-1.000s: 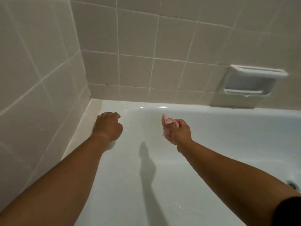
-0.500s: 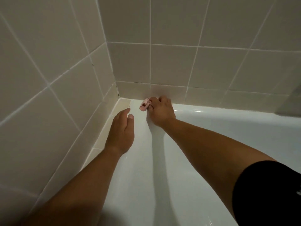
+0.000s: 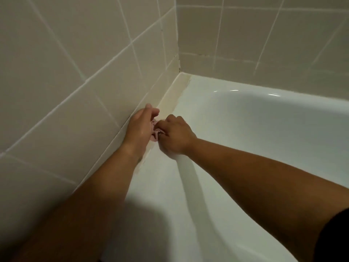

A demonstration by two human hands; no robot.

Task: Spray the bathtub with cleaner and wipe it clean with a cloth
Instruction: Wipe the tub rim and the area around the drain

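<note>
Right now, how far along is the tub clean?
Done: spraying cannot be confirmed from this view, though the bathtub inner wall looks glossy white. In hand: wiping. The right hand grips the pink cloth at the rim by the tiled wall, and the left hand touches it. Left: the yellowed ledge strip toward the corner looks stained, and probably the rest of the basin.

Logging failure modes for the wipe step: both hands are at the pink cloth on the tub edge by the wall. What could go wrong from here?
1. The cloth is bunched small between the left hand and right hand, so it may skip patches of the bathtub.
2. The yellowed strip along the wall looks worn; hard rubbing might lift it.
3. The glossy tub could be slick under a leaning arm.
</note>
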